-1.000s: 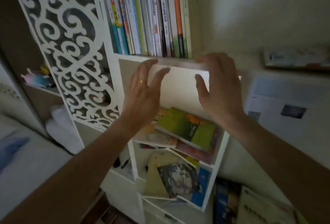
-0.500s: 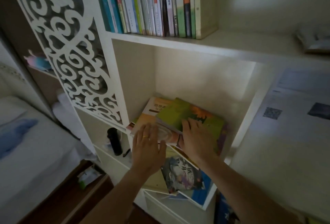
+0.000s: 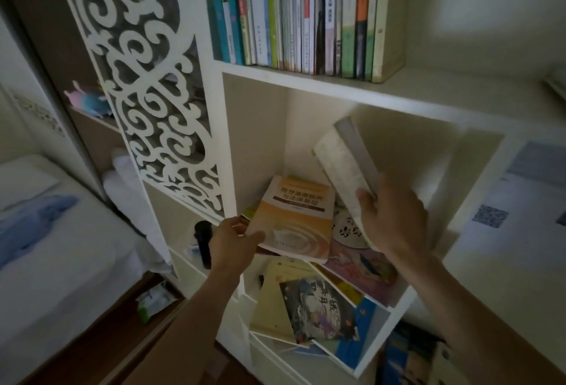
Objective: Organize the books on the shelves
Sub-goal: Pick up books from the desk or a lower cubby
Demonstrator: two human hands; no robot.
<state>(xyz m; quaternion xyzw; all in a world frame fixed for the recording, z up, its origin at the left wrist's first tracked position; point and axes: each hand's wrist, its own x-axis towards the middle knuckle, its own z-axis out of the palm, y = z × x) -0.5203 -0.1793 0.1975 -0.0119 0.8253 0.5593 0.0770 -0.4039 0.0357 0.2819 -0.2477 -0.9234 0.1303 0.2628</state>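
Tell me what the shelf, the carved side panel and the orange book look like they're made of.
Shelf: probably painted or laminated board, with flat, matte white, square edges. Carved panel: likely cut plastic or thin board, given its white scrollwork with clean cut-outs; I can't tell which. Orange book: paperback, with a smooth, slightly glossy printed cover and a thin edge that the left hand holds.

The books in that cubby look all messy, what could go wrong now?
The right hand grips a tilted book by its lower end only, so it might slip or flop open. The left hand holds the orange book by one corner, and it juts past the shelf edge, so it could slide off. The loose books below also lean outward and might spill.
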